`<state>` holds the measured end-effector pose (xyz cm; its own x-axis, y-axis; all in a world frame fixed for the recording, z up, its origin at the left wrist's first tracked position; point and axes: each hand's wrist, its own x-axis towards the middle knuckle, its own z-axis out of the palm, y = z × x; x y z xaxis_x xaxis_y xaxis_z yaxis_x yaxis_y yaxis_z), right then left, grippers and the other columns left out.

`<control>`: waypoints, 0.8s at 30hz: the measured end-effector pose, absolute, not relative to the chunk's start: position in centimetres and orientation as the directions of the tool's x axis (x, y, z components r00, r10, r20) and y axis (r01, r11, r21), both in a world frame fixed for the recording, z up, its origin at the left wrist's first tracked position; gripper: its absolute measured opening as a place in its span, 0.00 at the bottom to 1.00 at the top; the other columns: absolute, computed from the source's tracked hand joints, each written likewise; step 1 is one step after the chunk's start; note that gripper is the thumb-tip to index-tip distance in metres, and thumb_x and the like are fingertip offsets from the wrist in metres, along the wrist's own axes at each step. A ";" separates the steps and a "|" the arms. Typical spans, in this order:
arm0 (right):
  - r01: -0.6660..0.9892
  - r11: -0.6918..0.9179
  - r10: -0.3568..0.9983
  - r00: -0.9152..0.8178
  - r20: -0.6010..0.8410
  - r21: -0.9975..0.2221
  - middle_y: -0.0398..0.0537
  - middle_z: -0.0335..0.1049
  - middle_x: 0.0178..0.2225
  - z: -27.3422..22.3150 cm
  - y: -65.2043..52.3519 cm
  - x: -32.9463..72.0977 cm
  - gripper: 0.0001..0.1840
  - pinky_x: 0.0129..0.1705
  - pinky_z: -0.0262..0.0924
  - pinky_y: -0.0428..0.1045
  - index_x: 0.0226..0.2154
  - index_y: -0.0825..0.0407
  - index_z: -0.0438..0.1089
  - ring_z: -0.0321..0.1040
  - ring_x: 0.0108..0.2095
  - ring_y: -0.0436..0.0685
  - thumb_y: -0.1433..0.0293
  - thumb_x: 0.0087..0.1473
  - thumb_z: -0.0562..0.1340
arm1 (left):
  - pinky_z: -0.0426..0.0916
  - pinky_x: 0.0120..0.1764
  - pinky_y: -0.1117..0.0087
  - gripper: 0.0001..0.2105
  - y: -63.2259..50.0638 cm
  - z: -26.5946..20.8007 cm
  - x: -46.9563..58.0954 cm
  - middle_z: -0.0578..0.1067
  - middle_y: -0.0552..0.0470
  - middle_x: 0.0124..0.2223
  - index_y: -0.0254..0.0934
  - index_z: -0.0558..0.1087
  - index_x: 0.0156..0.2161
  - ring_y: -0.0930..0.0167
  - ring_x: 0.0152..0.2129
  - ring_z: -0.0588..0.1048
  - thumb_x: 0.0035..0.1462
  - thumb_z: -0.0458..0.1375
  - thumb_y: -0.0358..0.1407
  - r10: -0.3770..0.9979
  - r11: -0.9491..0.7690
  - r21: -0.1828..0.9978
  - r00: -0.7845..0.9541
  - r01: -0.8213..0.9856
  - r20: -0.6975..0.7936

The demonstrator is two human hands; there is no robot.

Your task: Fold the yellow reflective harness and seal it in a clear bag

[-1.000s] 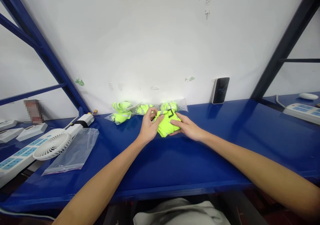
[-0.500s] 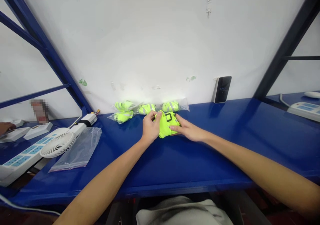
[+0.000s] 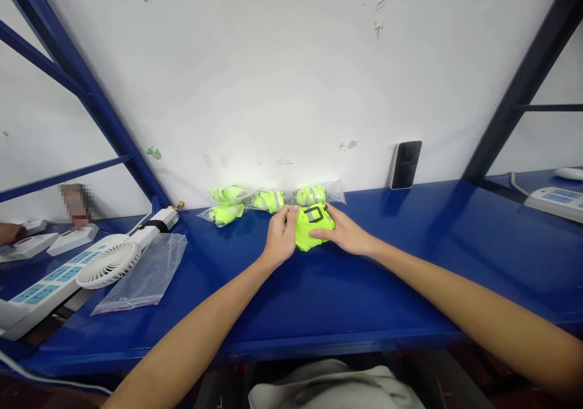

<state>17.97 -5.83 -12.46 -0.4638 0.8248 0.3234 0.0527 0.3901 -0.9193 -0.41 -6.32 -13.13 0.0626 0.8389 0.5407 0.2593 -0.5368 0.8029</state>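
Holding neon-yellow cloth (image 3: 306, 236) (black-framed patch (image 3: 313, 215) visible): left hand (image 3: 281, 235), right hand (image 3: 348, 233).

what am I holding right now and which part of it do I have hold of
A folded neon-yellow high-visibility garment: your left hand holds its left edge, and your right hand grips its right side, thumb over the front.
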 end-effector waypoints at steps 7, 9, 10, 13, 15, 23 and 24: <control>-0.064 0.230 0.836 -0.498 0.231 -0.971 0.47 0.70 0.41 -12.6 -7.4 17.4 0.30 0.39 0.74 0.58 0.48 0.47 0.60 0.73 0.40 0.61 0.61 0.47 0.71 | 0.64 0.34 0.73 0.15 -6.1 -12.9 -0.6 0.72 0.54 0.32 0.37 0.70 0.44 0.73 0.28 0.70 0.63 0.54 0.47 0.816 -0.577 0.787 0.098 0.221 0.570; -0.058 0.241 0.817 -0.526 0.235 -0.969 0.46 0.69 0.40 -12.9 -7.4 17.5 0.29 0.35 0.75 0.57 0.48 0.46 0.59 0.73 0.39 0.60 0.60 0.48 0.71 | 0.66 0.37 0.72 0.18 -5.8 -13.2 -0.7 0.75 0.51 0.37 0.39 0.68 0.52 0.71 0.33 0.74 0.62 0.56 0.47 0.834 -0.551 0.820 0.132 0.154 0.535; -0.037 0.276 0.808 -0.532 0.252 -0.961 0.46 0.69 0.40 -13.1 -7.3 17.7 0.28 0.35 0.75 0.56 0.48 0.46 0.59 0.73 0.39 0.60 0.60 0.49 0.70 | 0.67 0.39 0.71 0.18 -5.6 -13.4 -0.7 0.76 0.50 0.39 0.38 0.69 0.52 0.69 0.36 0.74 0.63 0.55 0.47 0.842 -0.539 0.827 0.144 0.159 0.521; 0.091 0.446 0.767 -0.552 0.327 -0.891 0.49 0.70 0.44 -13.1 -6.8 18.4 0.28 0.40 0.73 0.58 0.52 0.46 0.60 0.73 0.41 0.62 0.60 0.52 0.68 | 0.67 0.49 0.66 0.18 -5.1 -14.0 -0.9 0.77 0.46 0.45 0.36 0.75 0.44 0.65 0.44 0.74 0.64 0.52 0.48 0.846 -0.533 0.805 0.147 0.261 0.512; 0.186 0.575 0.733 -0.549 0.401 -0.796 0.53 0.67 0.55 -12.7 -6.7 18.8 0.33 0.51 0.67 0.62 0.59 0.45 0.58 0.70 0.51 0.66 0.60 0.53 0.67 | 0.64 0.54 0.64 0.19 -4.9 -14.1 -1.2 0.75 0.45 0.49 0.37 0.75 0.46 0.63 0.50 0.72 0.63 0.52 0.50 0.857 -0.516 0.813 0.173 0.271 0.486; 0.212 0.672 0.631 -0.665 0.398 -0.710 0.48 0.72 0.49 -11.2 -7.3 19.7 0.30 0.45 0.66 0.54 0.56 0.45 0.66 0.72 0.45 0.61 0.60 0.51 0.69 | 0.68 0.39 0.69 0.23 -5.2 -12.9 -2.2 0.77 0.48 0.39 0.35 0.76 0.41 0.66 0.36 0.75 0.52 0.62 0.55 0.828 -0.333 0.939 0.505 0.087 0.246; 0.220 0.668 0.638 -0.660 0.395 -0.711 0.48 0.72 0.47 -11.1 -7.3 19.8 0.29 0.43 0.66 0.53 0.54 0.45 0.67 0.72 0.43 0.60 0.60 0.50 0.69 | 0.67 0.39 0.69 0.23 -5.2 -12.8 -2.3 0.77 0.48 0.38 0.35 0.76 0.40 0.67 0.35 0.75 0.51 0.63 0.55 0.827 -0.329 0.941 0.506 0.083 0.244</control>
